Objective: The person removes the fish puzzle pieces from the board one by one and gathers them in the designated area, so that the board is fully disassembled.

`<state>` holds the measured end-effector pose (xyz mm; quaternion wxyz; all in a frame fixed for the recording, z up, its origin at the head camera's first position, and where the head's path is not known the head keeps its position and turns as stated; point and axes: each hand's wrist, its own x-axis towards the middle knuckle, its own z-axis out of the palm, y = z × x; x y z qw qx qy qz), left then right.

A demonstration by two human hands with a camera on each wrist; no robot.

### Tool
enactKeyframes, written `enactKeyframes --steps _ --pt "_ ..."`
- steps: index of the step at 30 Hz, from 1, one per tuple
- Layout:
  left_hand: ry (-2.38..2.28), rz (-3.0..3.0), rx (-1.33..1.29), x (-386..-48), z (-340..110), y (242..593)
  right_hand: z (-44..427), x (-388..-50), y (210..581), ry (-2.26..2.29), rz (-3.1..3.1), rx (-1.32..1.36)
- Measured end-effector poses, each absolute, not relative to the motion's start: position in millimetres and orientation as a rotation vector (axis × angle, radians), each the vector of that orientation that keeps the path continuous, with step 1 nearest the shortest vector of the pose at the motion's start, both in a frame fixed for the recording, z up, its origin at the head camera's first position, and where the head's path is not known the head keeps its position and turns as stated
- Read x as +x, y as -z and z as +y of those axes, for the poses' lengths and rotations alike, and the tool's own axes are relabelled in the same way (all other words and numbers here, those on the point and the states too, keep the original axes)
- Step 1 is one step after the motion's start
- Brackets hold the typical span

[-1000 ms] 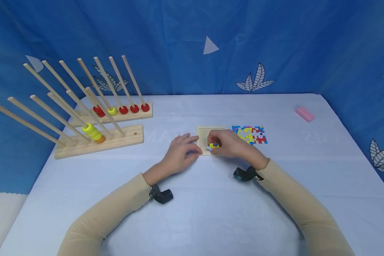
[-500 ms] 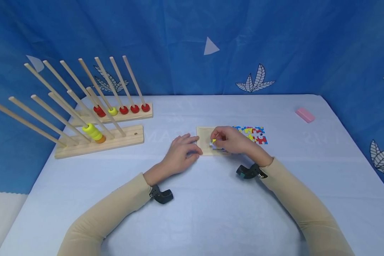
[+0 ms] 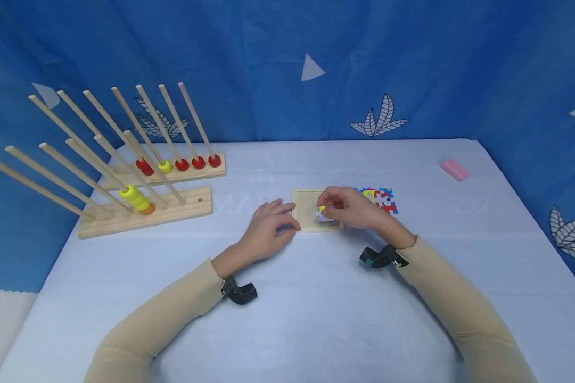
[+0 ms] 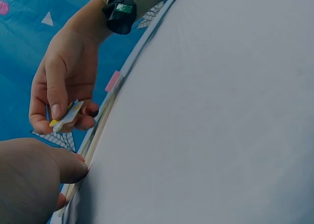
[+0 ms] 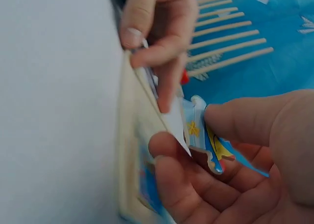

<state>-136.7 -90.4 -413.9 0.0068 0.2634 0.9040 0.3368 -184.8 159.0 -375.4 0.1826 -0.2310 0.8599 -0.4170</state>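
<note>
My right hand [image 3: 352,207] pinches a jigsaw puzzle piece [image 3: 321,211] between thumb and fingers, over the right half of a shallow wooden puzzle tray [image 3: 306,190]. In the right wrist view the piece [image 5: 194,121] shows light blue with a yellow star shape; a yellow, red and blue edge beside it may be a second piece. Something bluish lies in the tray's lower right, partly hidden by the hand. My left hand [image 3: 270,230] rests its relaxed fingers and thumb on the tray's left edge. Right of the tray lie several colourful puzzle pieces [image 3: 385,199], partly covered by my right hand.
Two wooden peg stands with tall rods stand at the left; the nearer stand [image 3: 191,204] bears yellow and orange beads, the farther stand [image 3: 220,166] red and yellow ones. A pink block [image 3: 454,170] lies at the far right. A blue curtain [image 3: 268,80] hangs behind the table.
My right hand has shifted a little to the right over the tray, still pinching, and the piece has turned in its fingers. My left hand has stayed on the tray's edge.
</note>
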Motion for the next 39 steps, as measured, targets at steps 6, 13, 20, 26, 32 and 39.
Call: enactKeyframes --steps 6,13,20,26,32,39 --pt "-1.078 2.812 0.831 -139 -91 414 152 -180 378 1.169 2.421 -0.756" --pt "-1.070 2.815 0.827 -139 -89 416 163 -179 373 1.162 2.457 -0.648" --pt "-1.070 2.818 0.829 -137 -89 418 204 -171 364 1.205 2.494 -0.432" --pt "-1.065 2.822 0.836 -137 -90 418 244 -162 369 1.127 2.580 -0.282" --pt "-1.075 2.841 0.826 -136 -93 417 257 -161 375 1.078 2.594 -0.240" --pt "-1.067 2.830 0.833 -138 -93 418 257 -161 381 1.032 2.602 -0.249"
